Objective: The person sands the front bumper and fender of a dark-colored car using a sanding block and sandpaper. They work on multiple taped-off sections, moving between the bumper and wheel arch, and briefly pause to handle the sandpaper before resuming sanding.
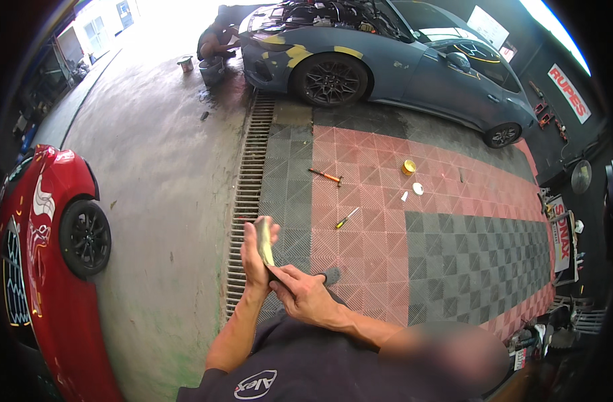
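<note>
In front of my body, my left hand (255, 262) grips a flat dark plate (261, 232), its fingertips showing along the far edge. Yellow-green paste (267, 254) is smeared over the plate's lower part. My right hand (305, 292) is closed on a thin brownish spreader (280, 276), which reaches up to the lower end of the plate. Its thumb and fingers hide most of the spreader. The two hands are close together, the right one lower and nearer to me.
On the tiles lie an orange-handled hammer (326, 176), a yellow-handled screwdriver (347, 218), a yellow tin (409, 167) and a white lid (418, 189). A grey car (414, 77) with yellow patches stands ahead, a red car (65, 288) left. A person (216, 41) crouches near a bucket (212, 70).
</note>
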`<state>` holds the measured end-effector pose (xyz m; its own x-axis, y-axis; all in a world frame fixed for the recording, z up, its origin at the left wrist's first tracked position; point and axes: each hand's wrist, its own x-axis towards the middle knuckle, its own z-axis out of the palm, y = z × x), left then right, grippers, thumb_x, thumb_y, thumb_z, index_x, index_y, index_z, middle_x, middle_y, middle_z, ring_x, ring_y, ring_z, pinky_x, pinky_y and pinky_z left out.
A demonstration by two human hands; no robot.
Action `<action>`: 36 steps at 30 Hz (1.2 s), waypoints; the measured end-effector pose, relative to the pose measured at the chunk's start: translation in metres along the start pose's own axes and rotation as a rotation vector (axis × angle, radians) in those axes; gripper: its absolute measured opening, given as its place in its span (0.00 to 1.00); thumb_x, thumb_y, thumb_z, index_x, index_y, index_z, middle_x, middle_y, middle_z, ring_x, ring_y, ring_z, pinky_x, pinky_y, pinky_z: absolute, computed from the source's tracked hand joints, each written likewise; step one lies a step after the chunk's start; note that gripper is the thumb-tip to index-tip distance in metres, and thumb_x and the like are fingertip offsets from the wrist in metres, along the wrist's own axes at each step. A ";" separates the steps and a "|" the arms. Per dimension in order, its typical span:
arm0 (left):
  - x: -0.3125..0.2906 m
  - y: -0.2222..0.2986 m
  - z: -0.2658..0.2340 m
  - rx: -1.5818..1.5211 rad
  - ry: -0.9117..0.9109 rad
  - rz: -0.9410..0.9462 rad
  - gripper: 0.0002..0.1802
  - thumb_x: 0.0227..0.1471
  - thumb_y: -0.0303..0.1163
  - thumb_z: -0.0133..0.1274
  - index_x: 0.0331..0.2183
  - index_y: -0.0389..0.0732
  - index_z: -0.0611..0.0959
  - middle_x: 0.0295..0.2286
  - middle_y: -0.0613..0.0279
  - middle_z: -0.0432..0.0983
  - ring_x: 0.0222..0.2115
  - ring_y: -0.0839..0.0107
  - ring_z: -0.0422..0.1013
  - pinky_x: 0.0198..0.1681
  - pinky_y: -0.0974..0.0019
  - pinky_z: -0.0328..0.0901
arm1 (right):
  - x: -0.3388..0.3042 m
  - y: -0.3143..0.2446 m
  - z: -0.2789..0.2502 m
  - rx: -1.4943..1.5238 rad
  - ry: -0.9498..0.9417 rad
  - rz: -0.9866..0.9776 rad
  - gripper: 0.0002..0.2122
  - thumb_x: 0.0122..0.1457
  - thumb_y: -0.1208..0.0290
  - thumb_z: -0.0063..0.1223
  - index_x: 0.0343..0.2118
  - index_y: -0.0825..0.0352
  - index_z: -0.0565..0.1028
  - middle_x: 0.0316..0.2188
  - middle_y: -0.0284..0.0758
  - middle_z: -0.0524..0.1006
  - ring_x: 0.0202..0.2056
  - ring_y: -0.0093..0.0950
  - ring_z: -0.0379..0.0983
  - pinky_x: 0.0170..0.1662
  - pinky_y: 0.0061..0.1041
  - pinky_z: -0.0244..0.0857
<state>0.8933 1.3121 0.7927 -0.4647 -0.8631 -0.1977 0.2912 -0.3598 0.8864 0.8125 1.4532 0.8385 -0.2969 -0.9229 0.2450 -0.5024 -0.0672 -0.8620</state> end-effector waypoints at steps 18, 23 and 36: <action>-0.167 -0.029 -0.020 0.491 -0.360 0.326 0.34 0.77 0.45 0.54 0.70 0.30 0.73 0.63 0.51 0.78 0.62 0.59 0.75 0.69 0.61 0.66 | -0.089 -0.019 -0.009 0.009 0.298 0.287 0.11 0.75 0.70 0.59 0.50 0.73 0.82 0.35 0.46 0.85 0.35 0.44 0.84 0.39 0.38 0.76; -0.188 -0.055 -0.002 -0.119 -0.140 -0.242 0.20 0.76 0.36 0.54 0.59 0.34 0.85 0.39 0.54 0.88 0.37 0.67 0.84 0.43 0.64 0.81 | -0.128 -0.006 -0.073 -0.010 0.433 0.136 0.12 0.76 0.70 0.58 0.53 0.71 0.84 0.43 0.43 0.87 0.40 0.32 0.84 0.44 0.32 0.77; -0.255 -0.152 0.198 0.456 -0.746 -0.740 0.29 0.71 0.59 0.60 0.52 0.41 0.89 0.27 0.69 0.80 0.25 0.81 0.72 0.27 0.70 0.67 | -0.274 0.072 -0.267 -0.171 0.499 0.046 0.10 0.65 0.75 0.66 0.48 0.67 0.83 0.46 0.37 0.85 0.44 0.32 0.85 0.47 0.35 0.84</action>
<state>0.8019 1.6572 0.7915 -0.8206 -0.0131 -0.5713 -0.5198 -0.3981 0.7558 0.6408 1.8021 0.8276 -0.6511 -0.6281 0.4260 -0.5927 0.0702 -0.8024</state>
